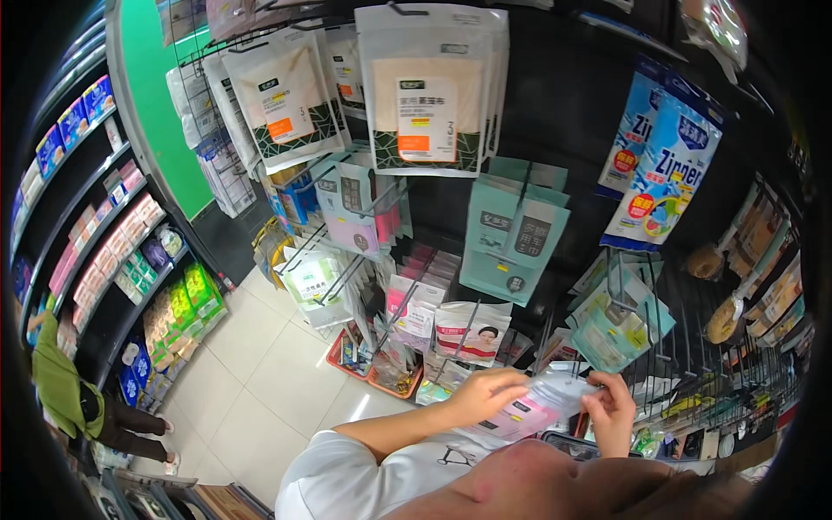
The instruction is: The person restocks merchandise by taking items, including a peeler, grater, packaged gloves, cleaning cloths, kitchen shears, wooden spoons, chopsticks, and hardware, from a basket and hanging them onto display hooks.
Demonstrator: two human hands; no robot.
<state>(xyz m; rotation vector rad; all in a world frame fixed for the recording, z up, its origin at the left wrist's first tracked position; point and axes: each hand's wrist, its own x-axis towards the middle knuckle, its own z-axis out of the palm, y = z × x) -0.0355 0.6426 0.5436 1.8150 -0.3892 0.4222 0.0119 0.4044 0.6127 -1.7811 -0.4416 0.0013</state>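
Note:
Both hands are in front of my chest, on a stack of clear plastic packets with pink contents (pixel 518 419). My left hand (pixel 486 394) grips the packets' left edge between thumb and fingers. At their upper right corner, the fingertips of my right hand (pixel 612 408) pinch the clear plastic. Just above the right hand, teal packets (pixel 621 331) hang on metal hooks. A white and red packet with a face picture (pixel 473 331) hangs above my left hand. Below the packets, a dark-rimmed flat object (pixel 567 444) is partly covered, and I cannot tell what it is.
Large cloth packs (pixel 428 97), teal cloth packs (pixel 513 240) and blue zipper-bag packs (pixel 663 162) hang on a black display wall with protruding hooks. Orange baskets (pixel 396 385) stand low. A person in green (pixel 65 383) reaches into shelves (pixel 97 260) across the tiled floor (pixel 260 364).

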